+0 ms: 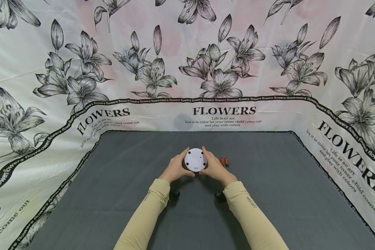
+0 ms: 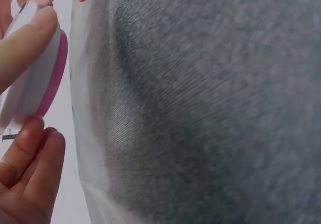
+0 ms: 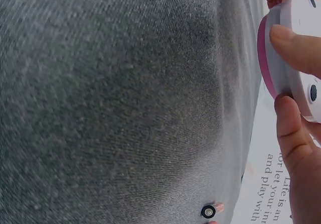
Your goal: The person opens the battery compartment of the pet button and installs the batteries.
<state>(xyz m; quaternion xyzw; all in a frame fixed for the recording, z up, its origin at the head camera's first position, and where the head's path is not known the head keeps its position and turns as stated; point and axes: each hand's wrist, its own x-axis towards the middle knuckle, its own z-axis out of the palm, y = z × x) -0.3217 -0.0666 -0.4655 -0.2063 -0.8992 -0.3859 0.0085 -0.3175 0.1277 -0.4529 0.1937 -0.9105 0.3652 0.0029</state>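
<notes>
A round white device (image 1: 196, 159) with a pink rim is held between both hands above the grey cloth. Its face with small holes and dark round feet is turned up toward the head camera. On one side my left hand (image 1: 176, 168) grips the edge, thumb and fingers around it. The right hand (image 1: 216, 167) holds the opposite edge the same way. From the right wrist, the pink rim of the device (image 3: 264, 58) shows below the thumb. Two red batteries (image 1: 226, 161) lie on the cloth just right of the right hand.
A grey cloth (image 1: 284, 194) covers the table. Around its left, right and back stands a white curtain (image 1: 162, 118) printed with flowers and lettering. Dark wrist-worn pieces (image 1: 174, 195) show beside the yellow sleeves (image 1: 143, 215).
</notes>
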